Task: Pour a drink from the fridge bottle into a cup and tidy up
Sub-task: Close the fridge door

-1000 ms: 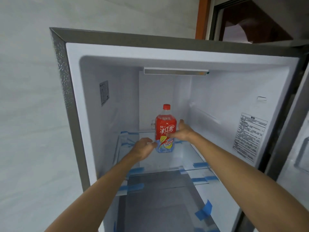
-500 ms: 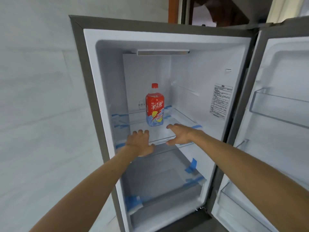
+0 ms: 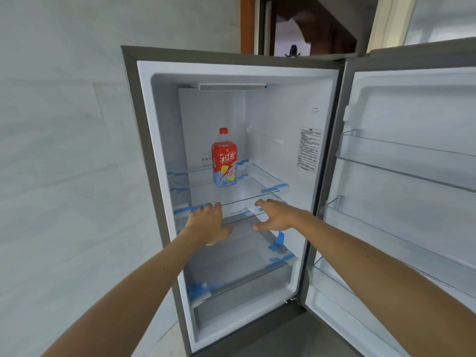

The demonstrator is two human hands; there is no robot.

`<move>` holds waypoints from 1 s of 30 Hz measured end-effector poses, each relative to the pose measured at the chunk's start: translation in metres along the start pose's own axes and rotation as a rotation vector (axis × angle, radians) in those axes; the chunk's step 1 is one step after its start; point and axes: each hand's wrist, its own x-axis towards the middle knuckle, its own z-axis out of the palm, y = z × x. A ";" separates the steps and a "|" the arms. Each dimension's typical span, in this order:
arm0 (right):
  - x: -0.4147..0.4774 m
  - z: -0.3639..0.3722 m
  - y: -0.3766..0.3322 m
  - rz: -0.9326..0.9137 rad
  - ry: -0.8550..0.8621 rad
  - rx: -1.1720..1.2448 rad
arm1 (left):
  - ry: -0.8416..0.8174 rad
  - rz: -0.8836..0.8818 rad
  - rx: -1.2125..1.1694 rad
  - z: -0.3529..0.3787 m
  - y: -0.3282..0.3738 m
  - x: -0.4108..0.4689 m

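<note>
Left hand (image 3: 206, 225) and right hand (image 3: 277, 215) are hovering apart, fingers extended and holding nothing, at the front edge of the glass shelf (image 3: 257, 193); contact with it cannot be confirmed. The bottle (image 3: 224, 161) is standing upright, capped, further back on that shelf. It is lying beyond and above both hands, roughly between them, marginally nearer the left. It is showing as the only item inside the fridge (image 3: 144, 124), whose door (image 3: 412, 112) is standing open.

Clearance inside the open fridge (image 3: 145, 130).
The bottle (image 3: 224, 158) alone occupies the glass shelf (image 3: 253, 188); room lies open beside and above it.
</note>
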 end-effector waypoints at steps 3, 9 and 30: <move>-0.021 0.003 0.003 -0.002 -0.002 0.000 | -0.010 -0.008 -0.005 -0.001 0.009 -0.017; -0.072 0.007 0.013 -0.050 0.014 0.008 | -0.001 -0.038 -0.025 -0.002 0.034 -0.061; -0.224 0.045 0.033 -0.183 -0.028 0.041 | -0.042 -0.185 0.009 0.001 0.118 -0.229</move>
